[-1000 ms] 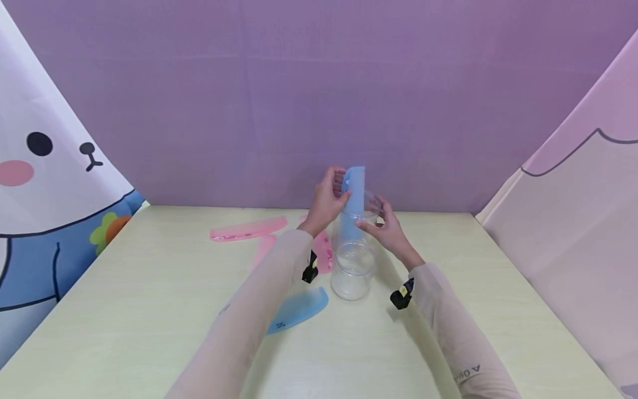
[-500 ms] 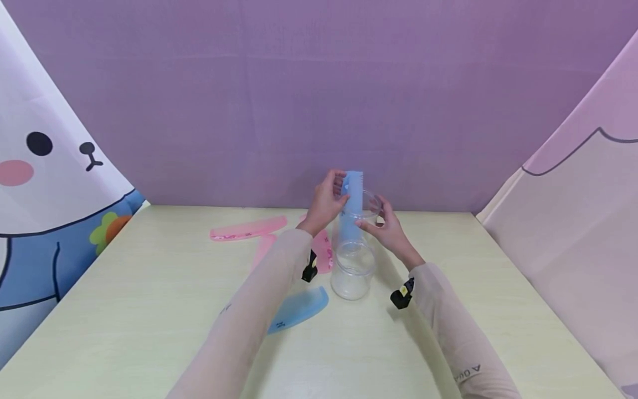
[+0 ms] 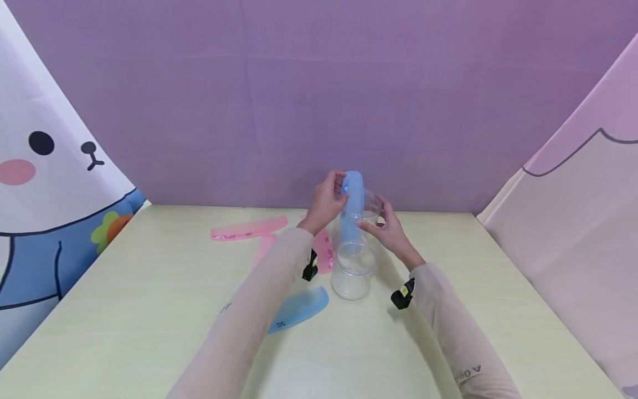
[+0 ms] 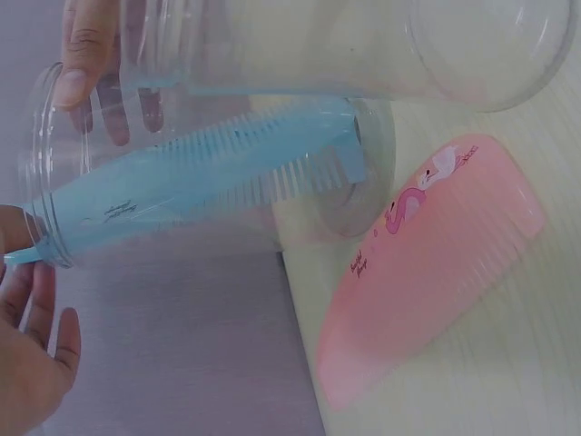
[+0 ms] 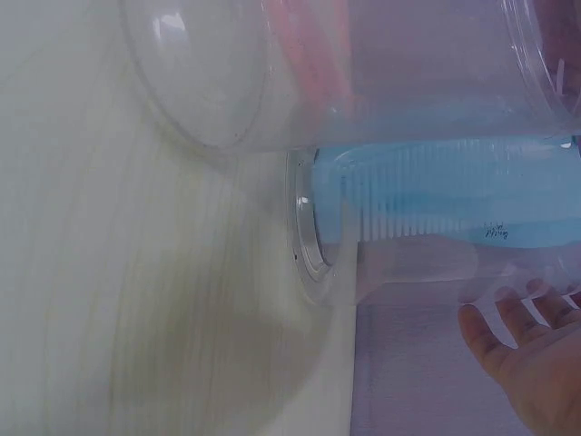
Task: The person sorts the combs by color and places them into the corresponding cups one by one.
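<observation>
While my left hand [image 3: 326,200] pinches the top end of the blue comb [image 3: 351,208] between curled fingers [image 3: 339,178], the comb stands nearly upright with its lower part inside the clear jar [image 3: 360,221]. My right hand [image 3: 386,227] curls round the far side of that jar near its rim, thumb on the front wall, steadying it. This jar stands toward the middle of the desk's far edge. A second clear jar [image 3: 353,274] stands just in front of it, nearer to me, and partly blocks my sight of the first jar's base. At the left wrist view a pink comb [image 4: 427,272] with a flamingo print lies flat just beside the jars. Further left, near the far edge, another pink comb [image 3: 247,228] lies flat, and a third pink one [image 3: 262,246] shows partly behind my left sleeve. A second blue comb [image 3: 298,311] lies on the desk [image 3: 124,310] under my left forearm, toward the near edge.
</observation>
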Motion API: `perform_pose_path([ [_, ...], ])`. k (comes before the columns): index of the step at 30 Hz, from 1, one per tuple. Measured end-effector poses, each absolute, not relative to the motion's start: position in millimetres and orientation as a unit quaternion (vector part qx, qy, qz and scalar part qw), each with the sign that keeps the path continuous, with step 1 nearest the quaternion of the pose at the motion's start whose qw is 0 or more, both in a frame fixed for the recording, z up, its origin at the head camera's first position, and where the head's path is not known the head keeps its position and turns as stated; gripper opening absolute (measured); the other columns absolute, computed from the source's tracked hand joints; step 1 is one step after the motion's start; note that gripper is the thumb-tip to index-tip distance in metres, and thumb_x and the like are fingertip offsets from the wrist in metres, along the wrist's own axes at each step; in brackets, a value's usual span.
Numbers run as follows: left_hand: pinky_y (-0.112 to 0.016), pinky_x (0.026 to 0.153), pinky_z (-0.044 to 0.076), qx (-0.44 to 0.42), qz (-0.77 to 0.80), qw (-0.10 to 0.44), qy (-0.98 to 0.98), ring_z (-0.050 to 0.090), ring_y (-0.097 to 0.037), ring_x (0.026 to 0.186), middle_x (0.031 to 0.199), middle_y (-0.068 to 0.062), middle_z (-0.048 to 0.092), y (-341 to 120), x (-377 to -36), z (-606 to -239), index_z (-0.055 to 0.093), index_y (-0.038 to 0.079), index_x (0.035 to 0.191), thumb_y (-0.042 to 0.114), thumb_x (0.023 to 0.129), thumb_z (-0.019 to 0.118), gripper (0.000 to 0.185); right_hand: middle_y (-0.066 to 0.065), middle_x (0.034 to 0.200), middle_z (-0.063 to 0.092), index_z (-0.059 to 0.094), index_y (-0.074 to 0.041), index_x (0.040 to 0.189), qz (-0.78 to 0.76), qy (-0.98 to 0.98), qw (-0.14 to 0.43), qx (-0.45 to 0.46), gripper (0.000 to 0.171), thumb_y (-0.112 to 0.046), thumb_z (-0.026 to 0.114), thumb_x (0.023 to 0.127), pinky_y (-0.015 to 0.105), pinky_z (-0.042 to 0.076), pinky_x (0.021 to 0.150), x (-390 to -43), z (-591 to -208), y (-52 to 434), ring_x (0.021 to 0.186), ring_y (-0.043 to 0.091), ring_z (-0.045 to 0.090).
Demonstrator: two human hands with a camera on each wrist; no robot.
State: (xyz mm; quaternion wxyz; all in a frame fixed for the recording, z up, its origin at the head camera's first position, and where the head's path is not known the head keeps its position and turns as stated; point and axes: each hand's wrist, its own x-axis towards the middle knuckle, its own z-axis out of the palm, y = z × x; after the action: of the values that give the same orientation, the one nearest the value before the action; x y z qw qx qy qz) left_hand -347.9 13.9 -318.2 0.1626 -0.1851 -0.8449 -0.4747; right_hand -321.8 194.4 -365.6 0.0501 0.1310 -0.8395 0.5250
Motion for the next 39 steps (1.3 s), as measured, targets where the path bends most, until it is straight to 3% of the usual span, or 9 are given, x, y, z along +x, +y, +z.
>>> perform_pose_path([
  [14,-0.033,0.093,0.047,-0.179,-0.475,0.145,-0.849,0.056,-0.022,0.105,0.115,-0.010,0.056,10.2,-347.0,-318.6,0.040,0.010,0.125,0.008,0.086,0.060,0.045,0.011,0.151,0.017,0.008,-0.013,0.146,0.525,-0.841,0.050,0.122,0.092,-0.036,0.068,0.080,0.050,0.033,0.105,-322.0,-364.9,194.0,0.134,0.034,0.028],
  [29,-0.035,0.096,0.045,-0.251,-0.485,0.146,-0.825,0.054,-0.025,0.107,0.116,-0.015,0.055,-15.6,-344.4,-327.1,0.040,0.004,0.126,0.007,0.085,0.060,0.045,0.013,0.151,0.018,0.008,-0.013,0.146,0.529,-0.836,0.049,0.136,0.092,-0.035,0.068,0.080,0.050,0.033,0.105,-322.6,-366.2,195.5,0.134,0.035,0.027],
  [39,-0.038,0.095,0.046,-0.274,-0.453,0.111,-0.841,0.052,-0.031,0.108,0.115,-0.017,0.053,-41.8,-335.3,-346.4,0.042,0.004,0.122,0.006,0.084,0.061,0.042,0.012,0.152,0.015,0.008,-0.013,0.146,0.524,-0.839,0.048,0.138,0.093,-0.037,0.068,0.080,0.054,0.031,0.104,-322.0,-364.6,196.5,0.134,0.038,0.026],
])
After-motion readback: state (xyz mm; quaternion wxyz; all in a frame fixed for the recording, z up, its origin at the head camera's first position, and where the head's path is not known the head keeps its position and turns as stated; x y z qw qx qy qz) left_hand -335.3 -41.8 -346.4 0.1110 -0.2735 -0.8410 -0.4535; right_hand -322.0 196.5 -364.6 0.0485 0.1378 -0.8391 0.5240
